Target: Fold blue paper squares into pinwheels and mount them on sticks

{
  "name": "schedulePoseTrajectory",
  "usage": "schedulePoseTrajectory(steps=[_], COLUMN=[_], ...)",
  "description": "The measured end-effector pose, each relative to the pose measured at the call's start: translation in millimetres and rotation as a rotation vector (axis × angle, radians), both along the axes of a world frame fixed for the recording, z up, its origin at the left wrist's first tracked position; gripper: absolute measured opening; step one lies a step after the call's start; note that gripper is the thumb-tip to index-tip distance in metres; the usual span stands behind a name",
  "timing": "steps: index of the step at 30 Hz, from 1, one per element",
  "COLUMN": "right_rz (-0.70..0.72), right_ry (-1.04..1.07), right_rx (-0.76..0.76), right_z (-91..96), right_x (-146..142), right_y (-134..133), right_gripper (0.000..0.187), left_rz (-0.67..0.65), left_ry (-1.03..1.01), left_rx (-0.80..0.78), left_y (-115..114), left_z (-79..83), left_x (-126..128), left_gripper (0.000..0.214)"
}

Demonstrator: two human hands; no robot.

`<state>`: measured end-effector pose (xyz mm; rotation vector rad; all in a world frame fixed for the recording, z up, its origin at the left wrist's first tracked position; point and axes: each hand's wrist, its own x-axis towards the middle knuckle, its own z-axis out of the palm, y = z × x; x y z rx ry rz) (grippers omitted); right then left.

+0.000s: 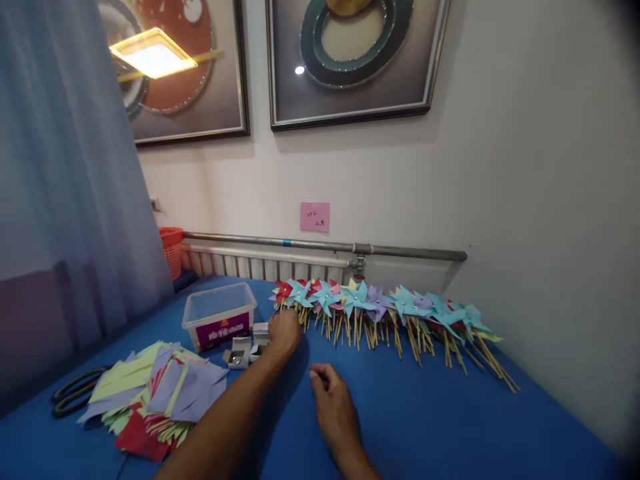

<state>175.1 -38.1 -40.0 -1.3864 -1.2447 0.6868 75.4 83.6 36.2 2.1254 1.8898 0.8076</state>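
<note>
My left hand [285, 331] is closed at the left end of a row of paper pinwheels [356, 298]. A red pinwheel [283, 291] shows just above its knuckles, and that pinwheel's stick runs down into the fingers, which are mostly hidden by the back of the hand. The pinwheels are light blue, purple, red, pink and yellow, with thin wooden sticks pointing toward me. Over the blue tabletop, my right hand [334, 407] has its fingers curled in toward the thumb. Nothing shows in it. Small open boxes [239, 352] lie beside my left wrist, one holding small shiny pieces.
A clear plastic tub [220, 303] with a purple label stands behind the small boxes. Left of my forearm lies a heap of coloured paper pieces [170, 387], next to black-handled scissors [75, 390]. A red basket [171, 252], radiator [260, 265] and metal pipe [320, 245] line the wall.
</note>
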Motion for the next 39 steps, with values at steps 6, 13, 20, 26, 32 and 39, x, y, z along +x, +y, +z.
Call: schedulePoseTrajectory(steps=[6, 13, 20, 26, 32, 39], right_rz=[0.033, 0.04, 0.376, 0.458, 0.584, 0.546], right_ry=[0.004, -0.101, -0.507, -0.697, -0.547, -0.594], right_rx=[0.002, 0.008, 0.112, 0.133, 0.241, 0.343], right_z=[-2.8, 6.0, 8.8, 7.5, 8.3, 17.6], right_x=[2.1, -1.6, -80.1, -146.8, -159.2, -186.8], right_y=[4.1, -4.2, -34.0, -17.6, 18.2, 2.4], right_gripper=[0.04, 0.038, 0.035, 0.058, 0.049, 0.044], left_rz=[-0.213, -0.274, 0.115, 0.384, 0.448, 0.459], left_ry=[0.222, 0.199, -0.107, -0.044, 0.054, -0.024], left_rx=[0.117, 0.559, 0.527, 0.352, 0.2, 0.263], left_y=[-90.0, -204.1, -240.3, -230.1, -211.0, -190.0], left_z=[-30.2, -92.6, -108.6, -98.8, -81.7, -71.4], left_x=[-26.9, -119.9, -207.1, -251.1, -259.8, -267.1], left_gripper=[0.021, 0.019, 0.018, 0.029, 0.029, 0.03])
